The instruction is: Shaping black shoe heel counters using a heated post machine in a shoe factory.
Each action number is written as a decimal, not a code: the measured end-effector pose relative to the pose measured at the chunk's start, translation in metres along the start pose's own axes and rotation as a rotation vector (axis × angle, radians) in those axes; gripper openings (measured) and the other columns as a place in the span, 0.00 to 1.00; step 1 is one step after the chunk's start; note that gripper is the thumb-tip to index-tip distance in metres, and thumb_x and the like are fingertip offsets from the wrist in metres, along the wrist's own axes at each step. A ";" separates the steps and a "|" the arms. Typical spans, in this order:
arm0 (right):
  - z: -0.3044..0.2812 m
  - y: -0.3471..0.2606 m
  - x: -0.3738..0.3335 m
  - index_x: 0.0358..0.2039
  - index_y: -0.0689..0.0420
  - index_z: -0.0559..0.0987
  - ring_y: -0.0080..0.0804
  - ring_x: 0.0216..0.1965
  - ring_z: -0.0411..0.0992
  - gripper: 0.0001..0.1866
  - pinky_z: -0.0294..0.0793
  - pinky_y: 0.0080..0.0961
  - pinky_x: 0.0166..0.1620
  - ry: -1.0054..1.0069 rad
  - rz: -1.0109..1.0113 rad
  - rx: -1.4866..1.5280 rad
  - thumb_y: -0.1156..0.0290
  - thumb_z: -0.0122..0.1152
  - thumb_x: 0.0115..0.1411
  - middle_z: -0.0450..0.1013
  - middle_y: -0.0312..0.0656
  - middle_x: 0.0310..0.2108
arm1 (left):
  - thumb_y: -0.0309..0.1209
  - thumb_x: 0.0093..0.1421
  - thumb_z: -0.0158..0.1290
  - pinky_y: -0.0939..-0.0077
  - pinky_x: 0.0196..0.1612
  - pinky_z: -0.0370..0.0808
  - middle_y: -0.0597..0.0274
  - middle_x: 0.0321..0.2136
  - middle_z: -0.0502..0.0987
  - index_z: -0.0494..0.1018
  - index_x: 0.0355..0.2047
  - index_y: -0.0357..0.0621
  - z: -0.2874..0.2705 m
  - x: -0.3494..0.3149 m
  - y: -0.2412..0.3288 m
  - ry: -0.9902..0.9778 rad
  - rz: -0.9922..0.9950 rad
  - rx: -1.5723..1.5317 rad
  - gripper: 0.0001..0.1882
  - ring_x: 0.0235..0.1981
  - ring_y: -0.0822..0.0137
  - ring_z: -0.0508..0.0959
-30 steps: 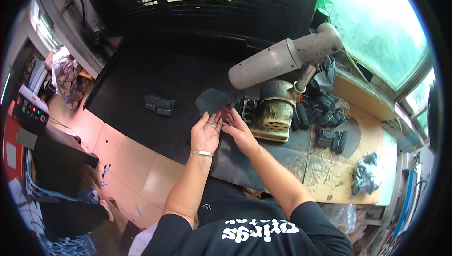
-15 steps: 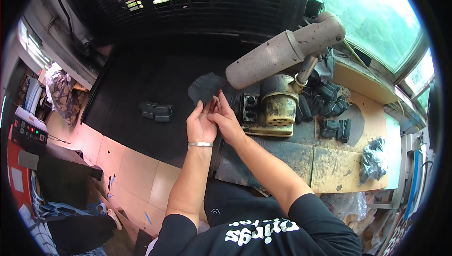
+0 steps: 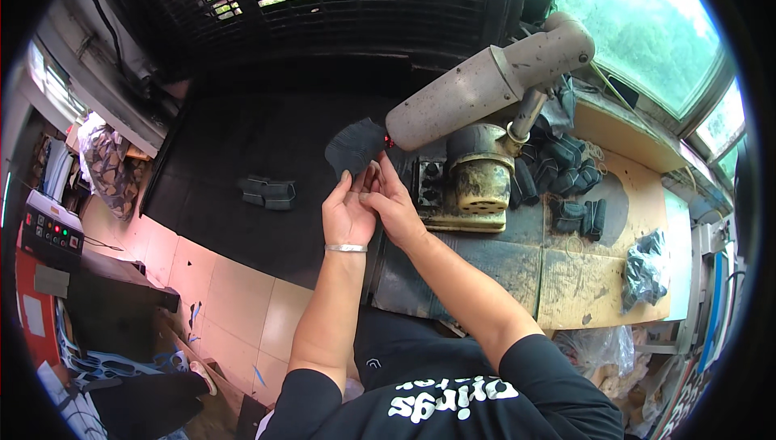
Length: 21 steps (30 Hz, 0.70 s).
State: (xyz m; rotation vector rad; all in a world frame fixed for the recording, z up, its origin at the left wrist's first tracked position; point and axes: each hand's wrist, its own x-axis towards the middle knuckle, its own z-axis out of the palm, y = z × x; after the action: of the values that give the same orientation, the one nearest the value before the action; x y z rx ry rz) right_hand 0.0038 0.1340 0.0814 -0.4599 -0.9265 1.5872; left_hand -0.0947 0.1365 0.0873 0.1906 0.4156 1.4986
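Observation:
A stack of thin black cut pieces (image 3: pixel 356 147) with a rounded outline is held up at the middle of the view. Fine ridges run across it, as of several layers fanned out. My left hand (image 3: pixel 347 212), with a silver bangle at the wrist, is closed on its lower edge, thumb pressed on the near face. From the right, my right hand (image 3: pixel 396 207) pinches the lower right corner; some of its fingers are hidden behind. Close to the stack's right edge is the mouth of a thick grey metal tube (image 3: pixel 453 100), with a small red glow beside it.
Below the tube stands a stained cream machine (image 3: pixel 481 181). Tied black bundles (image 3: pixel 566 167) lie right of it on a cardboard-covered bench (image 3: pixel 582 278), beside a plastic-wrapped bundle (image 3: pixel 645 270). Another bundle (image 3: pixel 268 193) rests on the black surface (image 3: pixel 210 141). A control box (image 3: pixel 52 230) sits far left.
The stack has tilted and fanned, so ridges now show across its face. A red glow has appeared at the tube's mouth. Both hands keep their hold, nearly in place.

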 end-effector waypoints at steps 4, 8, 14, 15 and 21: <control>-0.005 0.006 -0.003 0.71 0.61 0.40 0.31 0.63 0.56 0.48 0.53 0.25 0.65 0.009 -0.007 0.028 0.84 0.53 0.52 0.54 0.44 0.64 | 0.32 0.66 0.45 0.59 0.63 0.62 0.45 0.50 0.72 0.66 0.53 0.31 -0.010 0.001 0.002 -0.041 -0.013 0.021 0.19 0.54 0.55 0.69; -0.008 0.009 -0.005 0.70 0.61 0.42 0.31 0.62 0.57 0.48 0.55 0.26 0.64 -0.013 -0.027 0.046 0.84 0.53 0.52 0.56 0.44 0.63 | 0.32 0.65 0.46 0.58 0.62 0.62 0.46 0.49 0.72 0.67 0.51 0.31 -0.015 0.003 0.003 -0.066 -0.030 0.039 0.18 0.54 0.55 0.68; -0.017 0.013 -0.006 0.68 0.59 0.52 0.31 0.59 0.60 0.43 0.58 0.27 0.62 -0.007 -0.049 0.087 0.85 0.53 0.51 0.60 0.42 0.59 | 0.32 0.64 0.48 0.59 0.62 0.62 0.48 0.49 0.72 0.69 0.51 0.33 -0.022 0.006 0.002 -0.122 -0.014 0.091 0.18 0.53 0.56 0.68; -0.019 0.014 -0.006 0.67 0.58 0.54 0.31 0.59 0.61 0.41 0.58 0.27 0.62 -0.011 -0.046 0.094 0.85 0.52 0.51 0.61 0.41 0.59 | 0.31 0.64 0.48 0.59 0.62 0.61 0.49 0.49 0.72 0.69 0.51 0.33 -0.022 0.007 0.001 -0.133 -0.007 0.105 0.18 0.53 0.56 0.68; -0.023 0.010 -0.013 0.69 0.61 0.51 0.32 0.61 0.60 0.41 0.59 0.29 0.63 -0.020 -0.035 0.092 0.85 0.52 0.53 0.60 0.43 0.62 | 0.30 0.63 0.49 0.61 0.60 0.62 0.52 0.50 0.73 0.70 0.51 0.35 -0.027 0.007 -0.001 -0.208 0.025 0.166 0.18 0.53 0.57 0.69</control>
State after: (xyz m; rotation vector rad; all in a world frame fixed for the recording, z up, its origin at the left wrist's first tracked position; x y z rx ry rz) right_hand 0.0176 0.1285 0.0571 -0.3618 -0.8682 1.5975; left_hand -0.1044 0.1403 0.0611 0.4801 0.3707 1.4519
